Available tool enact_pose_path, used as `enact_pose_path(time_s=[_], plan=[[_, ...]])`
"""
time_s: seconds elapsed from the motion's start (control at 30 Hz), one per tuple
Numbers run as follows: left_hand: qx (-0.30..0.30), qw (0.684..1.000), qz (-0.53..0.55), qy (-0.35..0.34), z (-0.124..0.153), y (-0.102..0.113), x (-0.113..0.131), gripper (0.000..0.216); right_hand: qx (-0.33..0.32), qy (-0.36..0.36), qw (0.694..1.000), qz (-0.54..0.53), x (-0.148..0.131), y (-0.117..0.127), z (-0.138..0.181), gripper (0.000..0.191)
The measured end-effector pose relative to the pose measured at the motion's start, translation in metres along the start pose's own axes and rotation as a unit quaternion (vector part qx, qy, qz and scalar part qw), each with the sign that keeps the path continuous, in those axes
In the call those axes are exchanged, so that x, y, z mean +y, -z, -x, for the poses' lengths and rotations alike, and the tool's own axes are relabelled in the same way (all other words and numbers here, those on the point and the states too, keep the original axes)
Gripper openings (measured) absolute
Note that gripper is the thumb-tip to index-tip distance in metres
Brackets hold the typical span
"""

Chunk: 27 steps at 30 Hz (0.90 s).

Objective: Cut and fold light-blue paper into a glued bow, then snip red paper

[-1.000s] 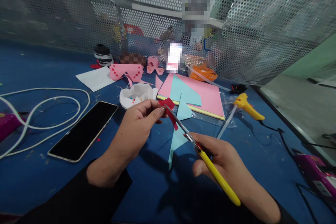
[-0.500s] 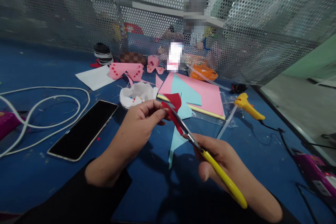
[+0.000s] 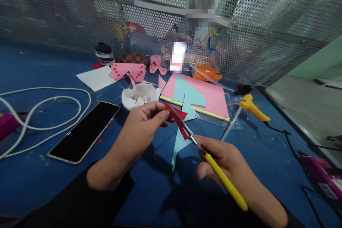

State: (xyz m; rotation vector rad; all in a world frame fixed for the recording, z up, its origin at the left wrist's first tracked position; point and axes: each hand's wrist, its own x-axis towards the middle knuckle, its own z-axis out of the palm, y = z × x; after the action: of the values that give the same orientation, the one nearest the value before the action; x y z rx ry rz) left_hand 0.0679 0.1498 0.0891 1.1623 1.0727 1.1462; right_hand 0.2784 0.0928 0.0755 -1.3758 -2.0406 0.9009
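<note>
Between thumb and fingers, my left hand (image 3: 145,124) pinches one end of a small red paper piece (image 3: 179,114). My right hand (image 3: 224,160) grips yellow-handled scissors (image 3: 224,180), whose blades reach up and left along the red paper. The blades look nearly together, with red paper on both sides of them. Below the paper, a light-blue paper cutout (image 3: 180,142) lies on the blue table (image 3: 149,199). A white paper-lined bowl (image 3: 130,96) holding small coloured scraps sits just beyond my left hand.
A smartphone (image 3: 85,131) and a white cable (image 3: 80,108) lie on the left. Stacked coloured sheets (image 3: 213,96) are behind my hands, with a yellow glue gun (image 3: 252,108) to their right. Pink paper cutouts (image 3: 128,71) stand near the perforated metal screen (image 3: 160,17); a person is beyond it.
The scissor blades have come closer together, and my right thumb has moved left. The red paper's wide flap has folded or swung down to a narrow point.
</note>
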Motion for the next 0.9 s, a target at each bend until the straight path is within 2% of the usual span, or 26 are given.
enact_pose_path(time_s=[0.67,0.9], plan=[[-0.005,1.000,-0.002,-0.026,-0.0013,0.0017,-0.0015,0.007,-0.006,-0.013,1.000,-0.012,-0.0011,-0.0009,-0.0006,0.066],[-0.014,1.000,0.013,-0.004,-0.0025,0.0022,-0.0031,0.005,0.002,-0.027,1.000,-0.004,-0.0001,-0.0012,-0.0001,0.065]])
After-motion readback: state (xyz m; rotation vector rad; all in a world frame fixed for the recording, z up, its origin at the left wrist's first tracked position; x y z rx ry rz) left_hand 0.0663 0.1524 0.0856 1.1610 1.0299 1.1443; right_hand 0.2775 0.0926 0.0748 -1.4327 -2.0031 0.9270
